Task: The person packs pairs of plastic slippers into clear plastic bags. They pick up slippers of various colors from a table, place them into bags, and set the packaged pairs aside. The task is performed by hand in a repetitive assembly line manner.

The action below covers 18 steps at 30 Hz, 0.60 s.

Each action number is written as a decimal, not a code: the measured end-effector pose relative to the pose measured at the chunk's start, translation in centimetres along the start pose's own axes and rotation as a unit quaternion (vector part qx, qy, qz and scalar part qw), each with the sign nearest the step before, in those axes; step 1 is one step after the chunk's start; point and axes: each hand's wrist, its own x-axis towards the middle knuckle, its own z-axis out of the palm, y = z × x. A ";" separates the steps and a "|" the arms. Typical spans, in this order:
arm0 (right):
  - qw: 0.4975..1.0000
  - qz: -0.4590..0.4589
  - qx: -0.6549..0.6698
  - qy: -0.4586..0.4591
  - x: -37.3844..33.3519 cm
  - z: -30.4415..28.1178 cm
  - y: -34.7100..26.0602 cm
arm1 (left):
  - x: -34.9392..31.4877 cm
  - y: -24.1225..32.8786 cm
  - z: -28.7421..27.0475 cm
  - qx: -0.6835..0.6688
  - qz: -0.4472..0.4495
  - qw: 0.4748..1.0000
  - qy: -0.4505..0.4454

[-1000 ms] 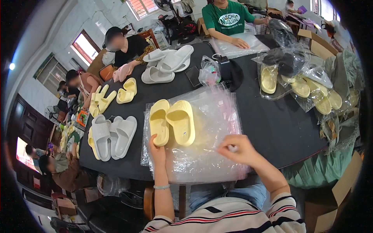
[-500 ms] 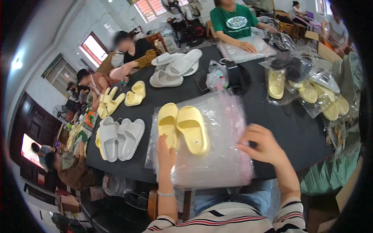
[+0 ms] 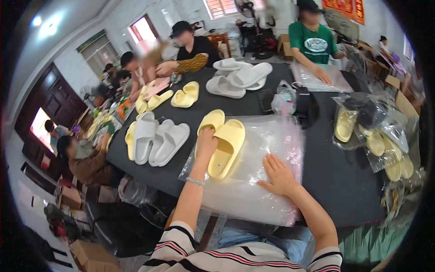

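right hand (image 3: 280, 177) now dropped flat on clear plastic bags (image 3: 247, 197), fingers spread loose, steadying them probably; left hand (image 3: 207, 146) inside yellow slide (image 3: 212, 119), can't tell grip

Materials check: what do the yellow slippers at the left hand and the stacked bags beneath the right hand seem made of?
Yellow slippers: probably moulded foam or soft plastic, matte, judging by the thick, one-piece look. Stacked bags: likely thin plastic film, glossy, given the see-through layers, wrinkles and bright glints.
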 end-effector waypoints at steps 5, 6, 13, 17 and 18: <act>1.000 -0.002 0.008 0.010 0.1 0.9 -0.1 | -1.4 -9.3 -4.9 -0.171 -0.199 0.964 -0.050; 1.000 -0.006 0.006 0.011 0.2 1.1 -0.1 | -2.4 -10.3 -6.1 -0.189 -0.217 0.955 -0.080; 0.999 0.007 0.044 -0.006 0.3 -0.1 -0.6 | -8.0 -9.9 -6.6 -0.092 -0.183 0.977 -0.063; 0.999 0.018 0.041 -0.016 0.1 -0.5 -0.6 | -7.4 -10.2 -5.4 0.017 -0.177 0.984 0.012; 0.999 0.021 0.041 -0.017 0.0 -0.4 -0.4 | -6.7 -9.6 -5.4 0.040 -0.183 0.982 0.021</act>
